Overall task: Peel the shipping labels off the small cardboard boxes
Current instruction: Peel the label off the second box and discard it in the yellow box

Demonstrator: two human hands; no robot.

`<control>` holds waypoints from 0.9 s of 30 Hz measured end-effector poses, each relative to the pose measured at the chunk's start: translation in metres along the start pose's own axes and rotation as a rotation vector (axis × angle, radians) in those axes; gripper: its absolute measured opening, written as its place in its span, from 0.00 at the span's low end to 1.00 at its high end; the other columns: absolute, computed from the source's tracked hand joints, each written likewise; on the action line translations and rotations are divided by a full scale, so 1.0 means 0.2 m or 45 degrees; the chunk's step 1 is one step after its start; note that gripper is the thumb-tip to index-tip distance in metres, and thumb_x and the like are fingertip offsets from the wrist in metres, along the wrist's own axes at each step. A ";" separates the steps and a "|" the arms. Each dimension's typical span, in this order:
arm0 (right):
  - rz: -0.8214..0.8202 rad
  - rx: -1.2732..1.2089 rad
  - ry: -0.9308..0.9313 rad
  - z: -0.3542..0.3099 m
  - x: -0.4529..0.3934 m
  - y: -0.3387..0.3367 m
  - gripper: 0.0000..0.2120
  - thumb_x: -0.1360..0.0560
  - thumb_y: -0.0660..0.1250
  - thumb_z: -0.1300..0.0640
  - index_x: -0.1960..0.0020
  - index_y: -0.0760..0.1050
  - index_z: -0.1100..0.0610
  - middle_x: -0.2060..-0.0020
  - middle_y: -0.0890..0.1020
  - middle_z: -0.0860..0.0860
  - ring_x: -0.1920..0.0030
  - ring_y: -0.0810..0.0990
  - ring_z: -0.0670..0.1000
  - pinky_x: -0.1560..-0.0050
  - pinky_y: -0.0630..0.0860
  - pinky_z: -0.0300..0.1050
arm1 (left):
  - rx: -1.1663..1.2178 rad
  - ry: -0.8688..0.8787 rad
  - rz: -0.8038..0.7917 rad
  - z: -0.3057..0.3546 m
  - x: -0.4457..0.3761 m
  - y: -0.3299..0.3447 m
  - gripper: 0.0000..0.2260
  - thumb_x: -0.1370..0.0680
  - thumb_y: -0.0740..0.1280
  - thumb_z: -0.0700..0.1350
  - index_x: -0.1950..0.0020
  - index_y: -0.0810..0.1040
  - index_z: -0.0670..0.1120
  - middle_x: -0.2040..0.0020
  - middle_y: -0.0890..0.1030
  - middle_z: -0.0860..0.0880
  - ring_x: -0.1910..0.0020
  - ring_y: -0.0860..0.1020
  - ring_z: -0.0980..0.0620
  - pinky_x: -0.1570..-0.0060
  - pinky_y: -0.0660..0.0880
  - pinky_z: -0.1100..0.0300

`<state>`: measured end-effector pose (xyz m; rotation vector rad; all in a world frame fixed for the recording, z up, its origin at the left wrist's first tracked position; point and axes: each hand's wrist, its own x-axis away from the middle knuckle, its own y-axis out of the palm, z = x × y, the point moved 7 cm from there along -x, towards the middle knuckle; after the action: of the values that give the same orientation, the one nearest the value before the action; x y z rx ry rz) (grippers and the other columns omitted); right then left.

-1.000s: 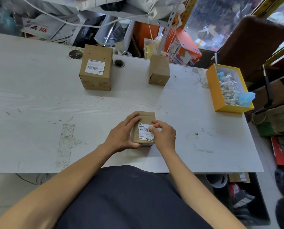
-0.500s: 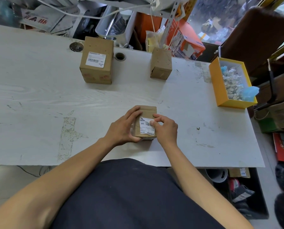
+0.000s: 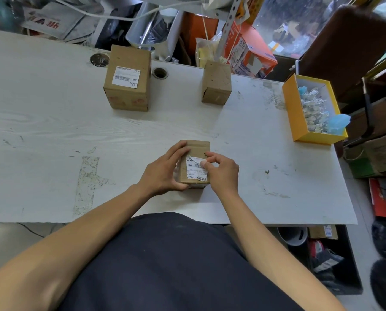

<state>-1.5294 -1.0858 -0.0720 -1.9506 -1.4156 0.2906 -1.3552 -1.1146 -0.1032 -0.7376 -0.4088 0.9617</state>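
Note:
A small cardboard box (image 3: 196, 147) stands near the front of the table, and my left hand (image 3: 165, 170) grips its left side. On top of it is a white shipping label (image 3: 193, 169) whose far edge is lifted and curled. My right hand (image 3: 221, 170) pinches the label's far right corner between thumb and forefinger. At the back left stands a larger box (image 3: 129, 95) with a flat label (image 3: 125, 77) on top. A smaller box (image 3: 216, 83) at the back centre shows no label.
A yellow tray (image 3: 296, 113) with crumpled label scraps and a blue piece sits at the table's right edge. Two round holes (image 3: 160, 73) mark the back of the white table (image 3: 52, 135). Clutter lies behind the table and on the floor at the right.
The label's far edge has come up from the box and curled toward me under my right fingers. My left hand keeps its grip on the box.

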 end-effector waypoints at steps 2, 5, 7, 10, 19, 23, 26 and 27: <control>-0.005 -0.001 -0.002 0.00 0.00 0.00 0.05 0.26 0.72 0.57 0.57 0.83 0.58 0.43 0.83 0.44 0.44 0.78 0.43 0.54 0.62 0.20 | 0.000 0.002 0.008 0.00 0.00 0.00 0.46 0.37 0.78 0.59 0.24 0.60 0.55 0.23 0.52 0.66 0.47 0.72 0.62 0.63 0.78 0.58; -0.011 0.000 0.004 0.01 -0.01 0.00 0.05 0.26 0.72 0.57 0.57 0.83 0.59 0.43 0.83 0.44 0.45 0.77 0.42 0.56 0.61 0.17 | 0.000 -0.002 0.000 -0.01 0.00 0.00 0.46 0.37 0.78 0.59 0.24 0.60 0.56 0.23 0.51 0.67 0.48 0.71 0.64 0.64 0.76 0.61; -0.011 0.001 0.006 0.01 -0.01 0.00 0.05 0.26 0.72 0.57 0.58 0.83 0.59 0.43 0.83 0.44 0.47 0.76 0.41 0.57 0.62 0.16 | -0.002 -0.003 -0.002 -0.01 0.00 0.00 0.46 0.37 0.78 0.59 0.24 0.60 0.56 0.23 0.51 0.67 0.48 0.71 0.64 0.62 0.78 0.59; -0.006 0.006 -0.003 0.01 0.00 0.00 0.05 0.26 0.72 0.58 0.57 0.83 0.59 0.42 0.83 0.45 0.47 0.76 0.41 0.56 0.62 0.16 | -0.002 -0.006 0.000 -0.01 0.00 0.00 0.46 0.38 0.77 0.59 0.24 0.60 0.56 0.23 0.52 0.67 0.48 0.71 0.64 0.60 0.80 0.56; -0.006 -0.013 -0.005 0.01 0.00 0.01 0.05 0.26 0.72 0.57 0.58 0.83 0.58 0.42 0.83 0.45 0.44 0.79 0.44 0.52 0.66 0.26 | 0.028 -0.007 -0.006 -0.01 0.01 0.00 0.46 0.37 0.77 0.59 0.24 0.60 0.56 0.23 0.51 0.67 0.49 0.71 0.65 0.63 0.75 0.63; 0.017 -0.036 0.006 0.02 0.00 0.02 0.05 0.26 0.72 0.57 0.59 0.83 0.58 0.43 0.83 0.44 0.46 0.79 0.44 0.53 0.67 0.25 | 0.045 -0.005 -0.019 -0.01 0.01 0.00 0.46 0.38 0.78 0.58 0.24 0.61 0.54 0.23 0.53 0.65 0.49 0.69 0.66 0.64 0.68 0.70; 0.036 -0.038 0.011 0.01 0.00 0.01 0.05 0.26 0.72 0.58 0.60 0.83 0.57 0.44 0.84 0.45 0.48 0.78 0.43 0.56 0.65 0.22 | 0.046 -0.005 -0.024 0.00 0.01 0.01 0.46 0.38 0.78 0.58 0.24 0.61 0.54 0.22 0.53 0.64 0.49 0.69 0.66 0.64 0.69 0.68; 0.036 -0.043 0.009 0.01 0.00 0.01 0.05 0.26 0.72 0.58 0.60 0.83 0.57 0.44 0.84 0.45 0.48 0.79 0.43 0.55 0.66 0.24 | 0.046 -0.007 -0.020 0.00 0.01 0.01 0.46 0.38 0.78 0.58 0.24 0.60 0.54 0.23 0.53 0.65 0.50 0.69 0.65 0.64 0.71 0.66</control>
<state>-1.5299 -1.0855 -0.0755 -1.9985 -1.3979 0.2739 -1.3552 -1.1130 -0.1043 -0.6981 -0.4008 0.9540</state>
